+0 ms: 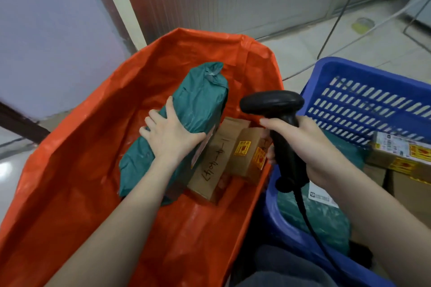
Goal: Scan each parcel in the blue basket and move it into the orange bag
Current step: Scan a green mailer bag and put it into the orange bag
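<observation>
One parcel is being set down: your left hand [171,132] lies across the middle of the green parcel [186,123], thumb on its right flank and fingers curled over the left edge, holding it inside the orange bag [98,146]. The parcel slants from lower left to upper right, its lower end resting against two brown boxes [229,158] already in the bag. You look to be at the placing step, so let go once it settles. Your right hand [310,149] is wrapped around the handle of the black scanner [277,121], which hovers over the seam between the bag and the blue basket [363,90]. Next you need to reach right: another green parcel [314,219] and labelled cartons [401,153] wait in the basket, just beside your right wrist, unscanned as far as I can judge.
</observation>
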The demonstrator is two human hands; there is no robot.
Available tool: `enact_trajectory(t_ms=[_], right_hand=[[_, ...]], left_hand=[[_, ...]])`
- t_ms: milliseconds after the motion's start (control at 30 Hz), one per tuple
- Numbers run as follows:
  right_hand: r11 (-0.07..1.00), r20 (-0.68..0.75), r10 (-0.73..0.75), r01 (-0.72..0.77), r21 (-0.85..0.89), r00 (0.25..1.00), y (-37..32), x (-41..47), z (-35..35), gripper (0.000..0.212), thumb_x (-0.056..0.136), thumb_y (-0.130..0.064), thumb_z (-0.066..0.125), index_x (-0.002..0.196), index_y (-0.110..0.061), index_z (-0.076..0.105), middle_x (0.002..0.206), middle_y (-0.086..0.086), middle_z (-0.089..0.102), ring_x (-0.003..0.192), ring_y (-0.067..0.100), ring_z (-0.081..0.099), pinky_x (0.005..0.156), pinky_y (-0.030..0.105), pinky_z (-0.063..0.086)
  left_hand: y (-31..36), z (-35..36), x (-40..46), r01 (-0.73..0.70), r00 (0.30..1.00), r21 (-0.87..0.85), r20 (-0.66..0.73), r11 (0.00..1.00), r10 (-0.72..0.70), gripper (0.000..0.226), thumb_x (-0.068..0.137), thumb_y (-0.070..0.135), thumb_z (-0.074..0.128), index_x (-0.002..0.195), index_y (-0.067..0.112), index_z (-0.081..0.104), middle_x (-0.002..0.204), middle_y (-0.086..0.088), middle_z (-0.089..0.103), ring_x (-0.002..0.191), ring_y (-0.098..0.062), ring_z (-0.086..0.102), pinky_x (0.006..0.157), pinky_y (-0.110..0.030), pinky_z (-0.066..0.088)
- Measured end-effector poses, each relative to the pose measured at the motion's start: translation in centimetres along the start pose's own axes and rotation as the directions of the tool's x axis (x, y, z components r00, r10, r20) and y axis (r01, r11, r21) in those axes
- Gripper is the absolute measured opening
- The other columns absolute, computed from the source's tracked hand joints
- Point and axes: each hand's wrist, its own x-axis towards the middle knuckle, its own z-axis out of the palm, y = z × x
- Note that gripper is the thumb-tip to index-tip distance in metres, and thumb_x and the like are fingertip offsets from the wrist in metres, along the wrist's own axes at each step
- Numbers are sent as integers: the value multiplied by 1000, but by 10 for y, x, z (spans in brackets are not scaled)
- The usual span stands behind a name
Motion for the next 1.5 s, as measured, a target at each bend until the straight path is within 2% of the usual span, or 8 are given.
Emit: enact_trajectory(t_ms=[433, 533, 667, 867, 1100, 1300, 1400, 1500], right_hand=[[998, -10, 23, -22, 62, 1000, 7, 16, -3, 28, 91, -24, 62, 104, 1, 61, 85, 11, 62, 44, 14, 56, 44, 26, 51], [998, -24, 17, -15, 67, 1000, 8, 15, -5, 28, 90, -24, 63, 101, 3, 61, 83, 11, 62, 44, 14, 56, 44, 27, 50], [997, -36, 31, -29, 66, 999, 12, 10, -10, 28, 91, -22, 62, 100, 5, 60, 83, 11, 62, 43, 15, 55, 44, 28, 50], [998, -59, 37, -34, 55, 998, 19, 4, -22, 28, 91, -20, 62, 100, 6, 61, 81, 11, 62, 44, 15, 54, 43, 25, 49], [998, -74, -4, 9, 69, 997, 12, -13, -44, 25, 91, -22, 62, 95, 2, 63, 79, 8, 64, 44, 16, 53, 43, 26, 46], [992, -172, -79, 95, 87, 982, 2, -42, -87, 15, 89, -19, 63, 85, -5, 60, 70, 1, 64, 43, 15, 52, 43, 26, 45], [989, -253, -81, 108, 96, 964, 5, -54, -115, 15, 87, -18, 67, 88, -5, 60, 69, 2, 63, 41, 13, 51, 42, 24, 45], [990, -309, -74, 107, 92, 948, 17, -66, -145, 18, 84, -17, 70, 91, -6, 59, 71, 4, 62, 43, 14, 49, 41, 24, 44]], left_hand=[[4, 58, -36, -173, 985, -11, -12, 985, 173, 110, 69, 65, 66, 154, 24, 9, 144, -18, 31, 133, -34, 30, 107, -52, 22], [9, 61, -56, -275, 960, 24, 63, 961, 273, 96, 74, 46, 66, 153, 28, 13, 144, -13, 32, 130, -32, 33, 101, -49, 30], [18, 74, -75, -382, 922, 48, 82, 923, 377, 93, 57, 17, 76, 142, 27, 41, 127, -12, 52, 109, -33, 52, 81, -43, 45], [53, 58, -70, -297, 944, -105, 120, 949, 308, 64, 83, 37, 57, 142, 22, 35, 143, -5, 32, 128, -28, 33, 99, -44, 32], [84, 13, -63, -406, 905, -207, 43, 890, 423, 66, 90, 34, 53, 149, 18, 28, 158, 0, 24, 146, -17, 18, 115, -41, 18], [129, -37, -81, -525, 841, -484, -168, 700, 515, 63, 86, 26, 53, 144, 9, 38, 154, -8, 34, 145, -22, 24, 118, -29, 16], [160, -49, -102, -580, 780, -563, -174, 589, 601, 60, 85, 18, 55, 142, 7, 41, 151, -10, 37, 141, -20, 30, 113, -19, 15], [185, -39, -119, -579, 736, -604, -99, 548, 669, 61, 83, 20, 53, 140, 5, 40, 145, -9, 41, 137, -18, 34, 115, -27, 23]])
